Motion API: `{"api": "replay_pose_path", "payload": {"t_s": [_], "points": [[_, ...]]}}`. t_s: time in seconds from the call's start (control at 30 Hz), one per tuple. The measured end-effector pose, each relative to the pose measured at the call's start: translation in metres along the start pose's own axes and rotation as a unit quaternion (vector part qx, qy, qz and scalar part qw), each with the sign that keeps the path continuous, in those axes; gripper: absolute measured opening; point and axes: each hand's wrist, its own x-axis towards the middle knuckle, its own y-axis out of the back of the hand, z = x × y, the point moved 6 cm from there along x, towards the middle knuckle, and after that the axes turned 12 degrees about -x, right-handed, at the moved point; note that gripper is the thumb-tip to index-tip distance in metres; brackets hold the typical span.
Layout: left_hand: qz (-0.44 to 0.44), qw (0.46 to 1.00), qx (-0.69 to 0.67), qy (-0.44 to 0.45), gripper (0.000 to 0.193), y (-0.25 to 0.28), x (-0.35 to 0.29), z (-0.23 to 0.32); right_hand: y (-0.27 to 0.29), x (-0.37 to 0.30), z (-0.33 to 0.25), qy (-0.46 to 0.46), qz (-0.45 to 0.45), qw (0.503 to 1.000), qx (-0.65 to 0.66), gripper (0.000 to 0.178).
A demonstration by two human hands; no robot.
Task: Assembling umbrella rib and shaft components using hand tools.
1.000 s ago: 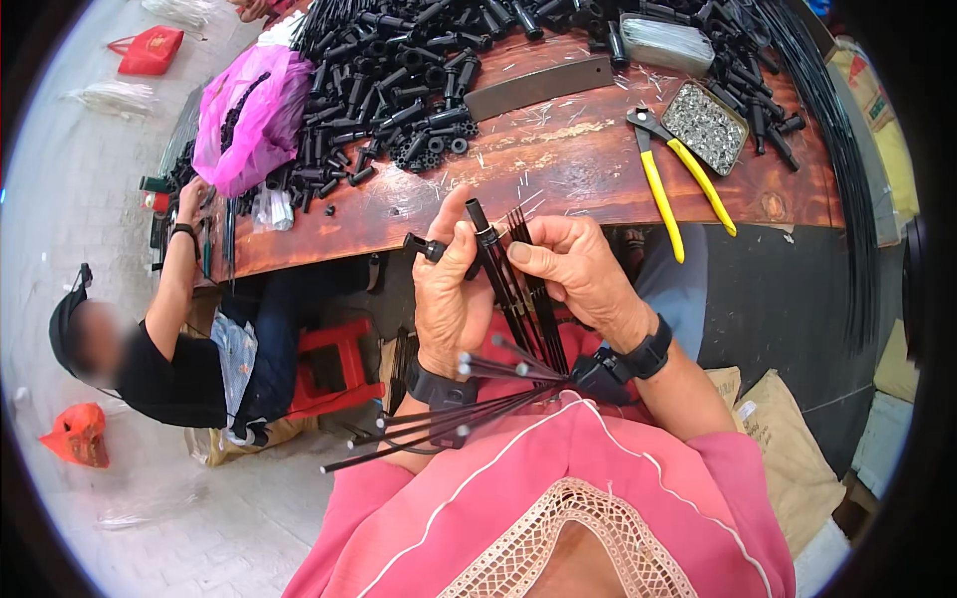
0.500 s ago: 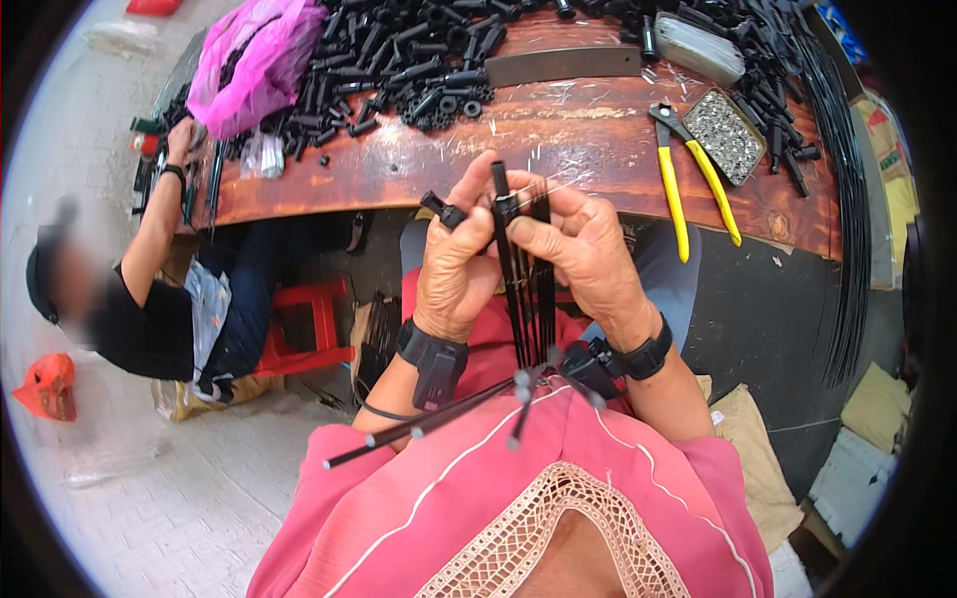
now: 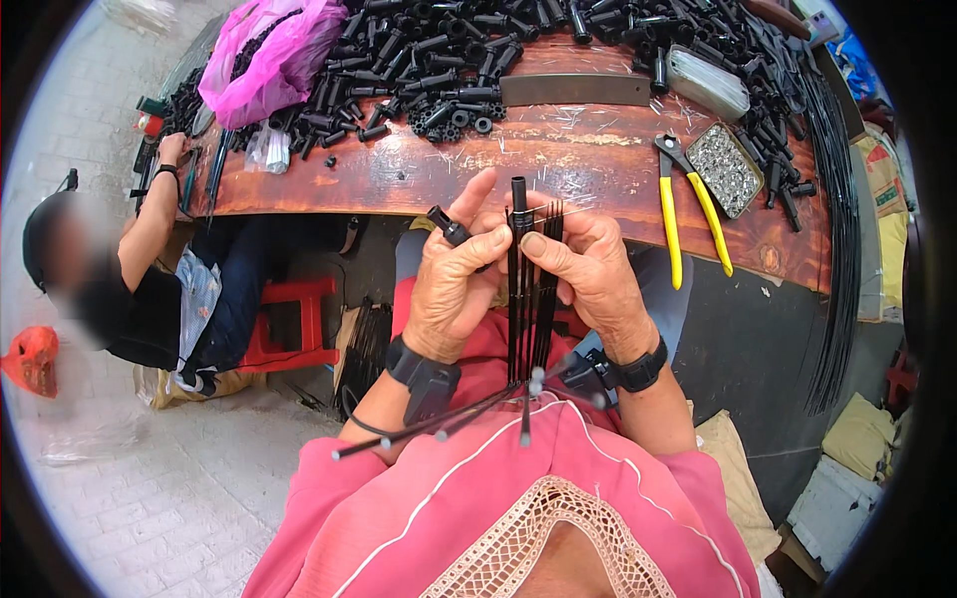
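My left hand (image 3: 449,284) is closed, its thumb pressed against a black ribbed tubular fitting (image 3: 519,195) that stands upright between my hands. A second black fitting (image 3: 446,223) sticks out between the fingers of that hand. With thumb and fingers, my right hand (image 3: 603,284) pinches the other side of the upright fitting, near a thin pale wire (image 3: 570,211). Long thin black ribs (image 3: 544,309), like those of an umbrella frame, hang down from the fitting. Their lower ends fan out toward my chest, blurred. My fingers hide part of the joint.
Black fittings (image 3: 399,60) are heaped along the back of the wooden table (image 3: 399,169). To the right lie yellow-handled pliers (image 3: 710,224), a tin of small metal pieces (image 3: 725,169) and long black rods (image 3: 837,279). A pink bag (image 3: 261,75) and a co-worker (image 3: 150,279) are at left.
The upright fitting and ribs stand straighter than before. Both hands keep their hold, with only small finger shifts. The whole view has moved slightly.
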Motion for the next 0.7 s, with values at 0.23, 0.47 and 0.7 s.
{"api": "replay_pose_path", "payload": {"t_s": [0.23, 0.47, 0.7], "points": [[0.056, 0.971, 0.229, -0.034, 0.042, 0.005, 0.006, 0.061, 0.007, 0.001, 0.007, -0.030, 0.004, 0.999, -0.026, 0.031], [-0.039, 0.978, 0.198, -0.057, 0.023, -0.043, 0.045, 0.065, 0.005, -0.006, 0.003, -0.049, -0.015, 0.999, -0.006, 0.029], [-0.107, 0.983, 0.143, 0.033, 0.017, -0.057, 0.066, 0.040, 0.001, 0.002, 0.012, -0.014, -0.006, 1.000, -0.018, 0.028]]}}
